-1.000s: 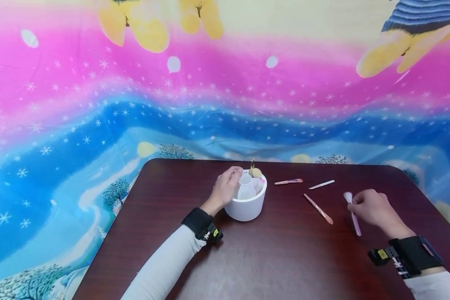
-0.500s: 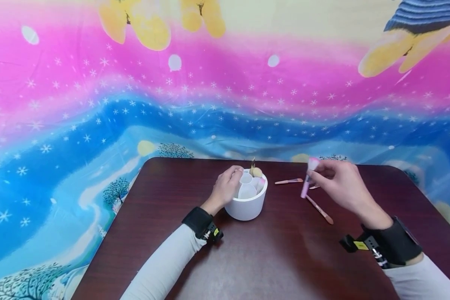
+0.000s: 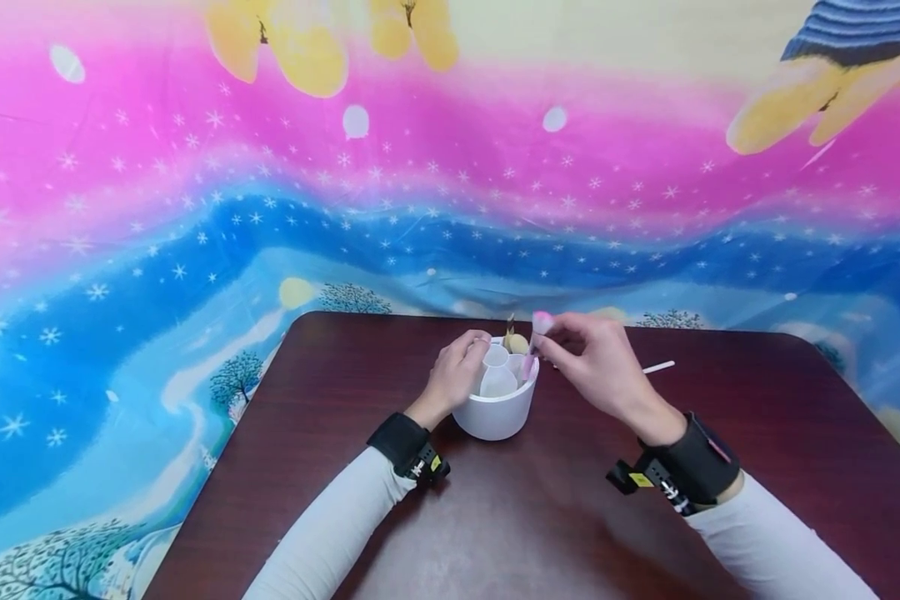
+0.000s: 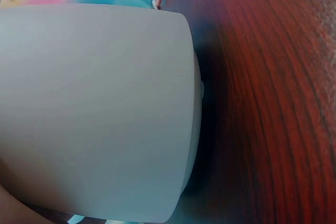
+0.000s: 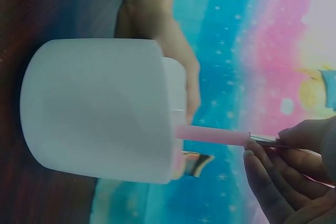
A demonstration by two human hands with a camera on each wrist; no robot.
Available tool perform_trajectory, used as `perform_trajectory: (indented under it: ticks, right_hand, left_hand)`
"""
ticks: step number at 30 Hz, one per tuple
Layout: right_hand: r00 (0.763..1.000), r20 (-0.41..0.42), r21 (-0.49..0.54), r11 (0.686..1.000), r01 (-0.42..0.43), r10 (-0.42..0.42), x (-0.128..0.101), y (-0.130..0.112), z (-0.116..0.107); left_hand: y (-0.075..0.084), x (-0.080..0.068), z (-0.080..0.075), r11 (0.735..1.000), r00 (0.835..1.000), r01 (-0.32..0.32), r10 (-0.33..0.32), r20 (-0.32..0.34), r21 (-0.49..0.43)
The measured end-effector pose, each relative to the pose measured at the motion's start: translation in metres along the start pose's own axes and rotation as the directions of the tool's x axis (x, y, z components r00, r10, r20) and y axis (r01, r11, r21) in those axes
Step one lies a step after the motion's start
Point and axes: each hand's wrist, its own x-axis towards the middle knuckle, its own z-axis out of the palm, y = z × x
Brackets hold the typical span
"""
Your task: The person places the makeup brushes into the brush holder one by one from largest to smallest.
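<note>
**Pink brush reaches the holder**

Leftward across the frame the right hand [image 3: 596, 367] has carried the pink brush [image 3: 534, 346] — from the right of the table [image 3: 720, 500] to the white holder [image 3: 495, 412] at centre, handle tip entering a compartment. Its fingers pinch the ferrule; the left hand [image 3: 457, 371] grips the holder's rim. A tilted handle could catch a divider and tip the holder — likely, if the grip slackens. Counted: one holder, one held brush, two or so already inside, one white stick [image 3: 657, 367] visible on the table.
</note>
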Motion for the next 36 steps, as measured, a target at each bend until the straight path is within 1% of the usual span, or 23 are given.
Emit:
perform_trajectory:
  ticks: [3,7,11,15,20,25,28,30,33,36]
  right_hand:
    - [1.000,0.014,-0.019,1.000,-0.003,0.003,-0.002,0.003,0.003]
    - [1.000,0.014,-0.034,0.999,-0.017,0.017,-0.005,0.005,0.001]
    - [0.999,0.011,-0.043,0.998,-0.038,0.038,-0.006,0.006,-0.006]
    - [0.998,-0.012,-0.069,0.996,-0.054,0.054,-0.009,0.011,-0.017]
    - [0.994,-0.019,-0.128,0.986,-0.111,0.109,-0.016,0.024,-0.031]
    - [0.982,0.008,-0.212,0.961,-0.180,0.186,-0.029,0.046,-0.041]
    - [0.966,0.057,-0.237,0.944,-0.231,0.251,-0.038,0.062,-0.045]
    - [0.948,0.099,-0.243,0.931,-0.271,0.302,-0.047,0.073,-0.047]
    - [0.911,0.167,-0.249,0.910,-0.330,0.376,-0.063,0.089,-0.047]
    - [0.865,0.224,-0.249,0.885,-0.395,0.449,-0.079,0.104,-0.045]
  left_hand:
    - [0.000,0.000,0.000,1.000,1.000,-0.006,0.006,0.002,-0.004]
    - [0.001,0.001,-0.002,1.000,1.000,-0.002,0.002,0.004,-0.011]
    - [0.002,0.001,-0.002,1.000,1.000,0.002,-0.002,0.003,-0.015]
    - [0.002,0.001,-0.001,1.000,1.000,0.010,-0.010,-0.004,-0.011]
    - [0.003,0.000,-0.001,1.000,1.000,0.015,-0.015,-0.007,-0.010]
    - [0.004,0.000,-0.002,1.000,1.000,0.017,-0.017,0.002,-0.018]
    - [0.003,-0.001,-0.002,1.000,1.000,0.014,-0.014,0.004,-0.023]
    - [0.003,-0.001,-0.002,1.000,1.000,0.013,-0.013,0.003,-0.023]
    - [0.003,-0.002,-0.003,1.000,1.000,0.011,-0.011,0.003,-0.024]
    - [0.004,-0.001,-0.002,1.000,1.000,0.008,-0.008,0.007,-0.026]
